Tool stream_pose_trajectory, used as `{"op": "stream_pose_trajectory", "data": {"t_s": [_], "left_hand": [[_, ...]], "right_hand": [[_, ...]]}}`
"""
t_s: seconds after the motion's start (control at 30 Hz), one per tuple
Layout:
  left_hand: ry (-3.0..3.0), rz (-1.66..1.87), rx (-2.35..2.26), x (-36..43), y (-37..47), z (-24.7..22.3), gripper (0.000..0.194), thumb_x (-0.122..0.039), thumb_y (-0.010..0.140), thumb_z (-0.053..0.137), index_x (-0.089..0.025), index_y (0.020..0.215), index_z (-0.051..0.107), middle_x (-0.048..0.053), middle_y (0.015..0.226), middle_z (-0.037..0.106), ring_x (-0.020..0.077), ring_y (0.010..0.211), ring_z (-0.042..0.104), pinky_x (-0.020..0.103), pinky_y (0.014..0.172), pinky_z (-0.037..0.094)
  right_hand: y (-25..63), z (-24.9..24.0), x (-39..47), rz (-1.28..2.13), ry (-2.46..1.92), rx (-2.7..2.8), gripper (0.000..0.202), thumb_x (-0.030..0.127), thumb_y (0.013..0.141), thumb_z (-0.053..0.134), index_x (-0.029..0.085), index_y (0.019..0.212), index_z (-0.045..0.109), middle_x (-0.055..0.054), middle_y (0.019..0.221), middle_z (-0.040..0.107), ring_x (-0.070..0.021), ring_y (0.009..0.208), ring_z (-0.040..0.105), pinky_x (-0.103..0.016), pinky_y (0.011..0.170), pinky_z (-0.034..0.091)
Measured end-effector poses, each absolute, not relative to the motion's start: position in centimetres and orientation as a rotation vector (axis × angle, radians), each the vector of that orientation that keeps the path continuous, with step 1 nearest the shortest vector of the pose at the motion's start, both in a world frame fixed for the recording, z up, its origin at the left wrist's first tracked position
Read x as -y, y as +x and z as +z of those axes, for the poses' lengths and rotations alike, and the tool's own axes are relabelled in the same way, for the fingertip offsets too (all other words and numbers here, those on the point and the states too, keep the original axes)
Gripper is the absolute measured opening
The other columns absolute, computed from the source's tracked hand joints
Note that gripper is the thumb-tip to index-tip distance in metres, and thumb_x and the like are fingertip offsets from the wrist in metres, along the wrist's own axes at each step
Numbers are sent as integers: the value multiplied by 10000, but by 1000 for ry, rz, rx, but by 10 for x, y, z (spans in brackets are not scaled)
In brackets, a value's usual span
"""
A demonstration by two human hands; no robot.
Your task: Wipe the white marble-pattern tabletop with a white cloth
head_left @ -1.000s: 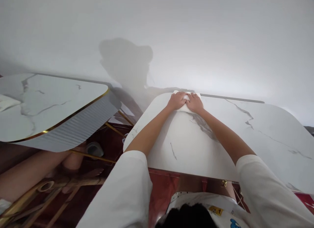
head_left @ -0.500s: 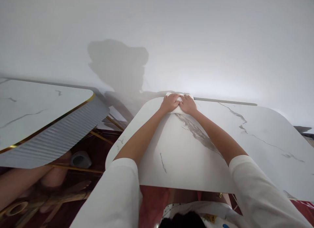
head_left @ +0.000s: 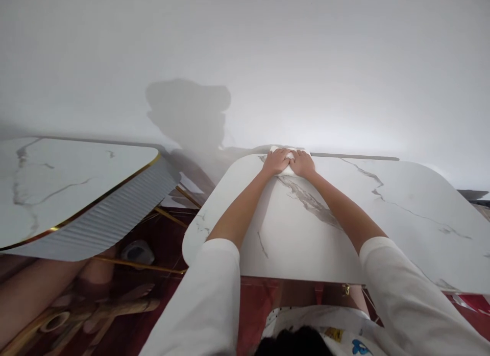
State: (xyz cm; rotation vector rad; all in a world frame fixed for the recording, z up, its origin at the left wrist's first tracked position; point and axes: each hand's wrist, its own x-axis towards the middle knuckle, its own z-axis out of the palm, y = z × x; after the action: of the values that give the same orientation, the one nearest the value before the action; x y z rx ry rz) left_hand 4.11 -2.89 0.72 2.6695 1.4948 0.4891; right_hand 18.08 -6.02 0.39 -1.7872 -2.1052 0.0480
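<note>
A white cloth [head_left: 291,170] lies bunched at the far edge of a white marble-patterned tabletop [head_left: 298,243], close to the wall. My left hand [head_left: 277,161] presses on its left part and my right hand [head_left: 302,163] on its right part. The two hands touch at the thumbs, with fingers pointing at the wall. Both arms stretch forward over the table. The part of the cloth under the palms is hidden.
To the left stands another marble-patterned table [head_left: 76,177] with a gold edge and ribbed grey side. Beneath it show another person's legs [head_left: 42,294], a wooden frame [head_left: 126,308] and gold bars. A pale wall [head_left: 306,65] rises behind both tables.
The view has shifted, so both tables and the wall shadow sit differently in it. My hands and the cloth appear slightly farther right along the table's far edge.
</note>
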Motion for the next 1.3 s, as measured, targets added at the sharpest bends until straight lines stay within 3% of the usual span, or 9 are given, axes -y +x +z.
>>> {"op": "stream_pose_trajectory", "data": {"t_s": [0.3, 0.5, 0.77, 1.3], "left_hand": [[2692, 483, -1423, 72, 31, 7, 508, -283, 919, 313, -266, 1402, 470, 62, 1470, 501, 250, 1371, 409, 491, 1119, 306], [2709, 498, -1427, 114, 17, 9, 504, -255, 904, 326, -277, 1382, 483, 56, 1417, 542, 241, 1327, 446, 444, 1089, 339], [2751, 437, -1451, 170, 2, 8, 509, -260, 924, 307, -253, 1410, 457, 69, 1505, 465, 241, 1372, 412, 441, 1107, 324], [2691, 300, -1586, 291, -26, 13, 539, -290, 925, 309, -246, 1445, 448, 86, 1541, 432, 274, 1425, 371, 530, 1151, 310]], "right_hand": [[169, 7, 114, 46, -1883, 2107, 552, 277, 972, 272, 99, 1484, 377, -159, 1565, 363, -305, 1441, 305, -463, 1156, 245], [156, 8, 154, 71, -1864, 2121, 557, 278, 970, 279, 80, 1482, 371, -175, 1568, 355, -321, 1443, 297, -481, 1157, 242], [138, 7, 213, 83, -1893, 2072, 556, 279, 969, 291, 86, 1481, 386, -163, 1575, 355, -337, 1457, 293, -496, 1175, 227], [112, 9, 326, 210, -1815, 2085, 577, 293, 973, 345, 80, 1508, 375, -167, 1599, 313, -339, 1487, 253, -481, 1195, 238]]}}
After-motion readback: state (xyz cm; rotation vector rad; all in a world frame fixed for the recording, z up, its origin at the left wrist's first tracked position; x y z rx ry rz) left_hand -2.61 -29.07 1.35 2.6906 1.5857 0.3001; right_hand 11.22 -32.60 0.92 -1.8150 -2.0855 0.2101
